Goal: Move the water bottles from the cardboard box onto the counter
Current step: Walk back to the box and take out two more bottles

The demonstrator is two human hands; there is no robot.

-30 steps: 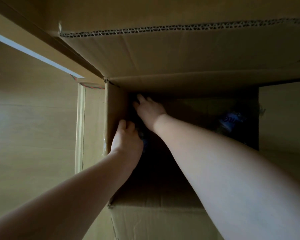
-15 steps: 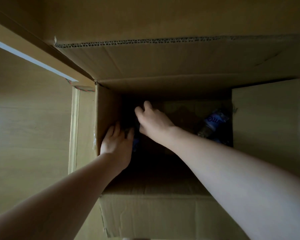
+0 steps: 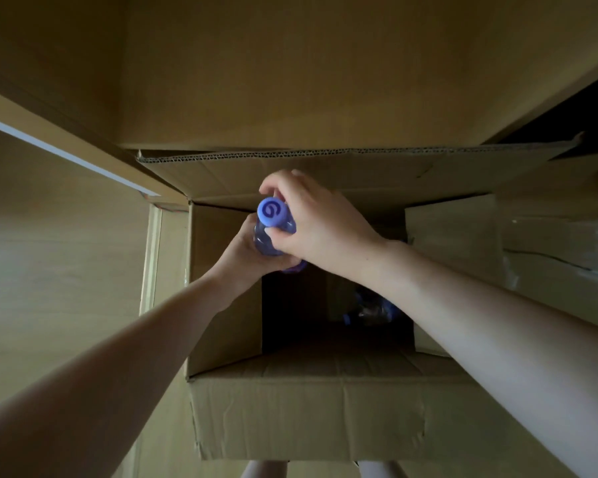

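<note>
Bottle (image 3: 273,232) raised out of box (image 3: 308,415) | both hands (image 3: 320,224) gripping it

A clear plastic water bottle with a pale blue cap (image 3: 273,225) stands upright above the open top of the brown cardboard box (image 3: 304,412), left of frame centre, its cap facing the camera and bearing a darker swirl mark. Deep in the box's dark interior, near centre, more clear bottles (image 3: 372,307) lie dimly visible.
</note>
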